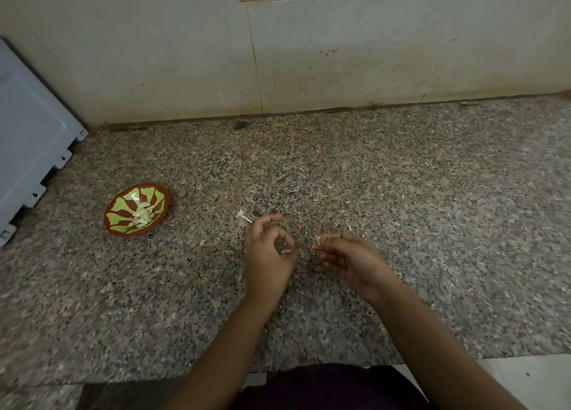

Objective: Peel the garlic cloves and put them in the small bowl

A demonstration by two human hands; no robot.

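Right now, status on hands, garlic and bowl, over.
Right hand pinches a garlic clove. Left hand pinches a skin scrap. Small bowl, at left, holds peeled cloves. Loose peel on counter between.

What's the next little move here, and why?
Probably the right hand carries the garlic clove it pinches left to the small bowl and drops it in: the clove looks pale and bare, the left hand seems to hold only a scrap of skin, and the bowl already holds peeled cloves.
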